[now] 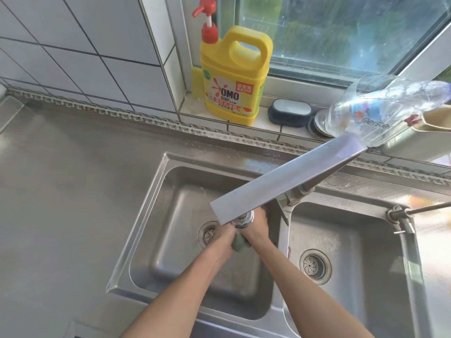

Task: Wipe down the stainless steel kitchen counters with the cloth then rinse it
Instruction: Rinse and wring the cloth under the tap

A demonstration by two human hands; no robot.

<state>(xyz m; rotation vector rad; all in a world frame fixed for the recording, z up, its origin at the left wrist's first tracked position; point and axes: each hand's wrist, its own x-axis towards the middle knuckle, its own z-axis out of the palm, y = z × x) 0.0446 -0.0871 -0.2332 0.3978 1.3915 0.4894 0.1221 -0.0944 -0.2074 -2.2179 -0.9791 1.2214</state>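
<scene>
Both my hands are down in the left basin of the double sink [156,191], under the outlet of the long flat tap spout [288,176]. My left hand [225,236] and my right hand [256,224] are closed together around a small bunched green cloth [240,243]. The spout hides most of my fingers and the top of the cloth. The stainless steel counter [61,191] stretches away to the left of the sink.
A yellow dish soap jug [234,74] with a red pump stands on the tiled sill. Beside it lie a dark scrubbing brush [289,113], a clear plastic bottle [380,111] and a cream caddy [419,140]. The right basin [341,240] has a drain strainer.
</scene>
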